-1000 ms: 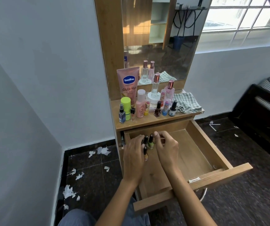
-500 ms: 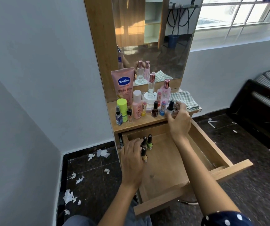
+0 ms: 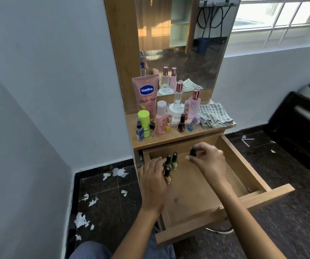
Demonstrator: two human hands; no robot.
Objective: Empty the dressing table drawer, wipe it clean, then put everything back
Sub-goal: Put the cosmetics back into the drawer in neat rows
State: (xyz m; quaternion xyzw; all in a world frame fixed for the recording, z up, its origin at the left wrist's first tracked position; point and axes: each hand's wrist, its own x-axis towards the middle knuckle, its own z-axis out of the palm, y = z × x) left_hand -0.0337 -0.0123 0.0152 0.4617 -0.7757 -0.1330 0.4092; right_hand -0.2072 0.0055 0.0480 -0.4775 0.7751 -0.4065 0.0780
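Observation:
The wooden drawer stands pulled out under the dressing table top. In its back left corner stand several nail polish bottles with black caps. My left hand rests against them, fingers curled round the nearest ones. My right hand hovers over the back of the drawer and pinches a small black-capped nail polish bottle. On the table top stand a Vaseline tube, a dark nail polish bottle, perfume bottles and other cosmetics.
A checked cloth lies on the right of the table top, below the mirror. Torn white paper scraps litter the dark floor at left. A dark bed frame stands at right. My knee shows at the bottom.
My right hand took a black-capped bottle from the table top's right end and brought it down over the drawer. My left hand stayed on the bottles in the corner.

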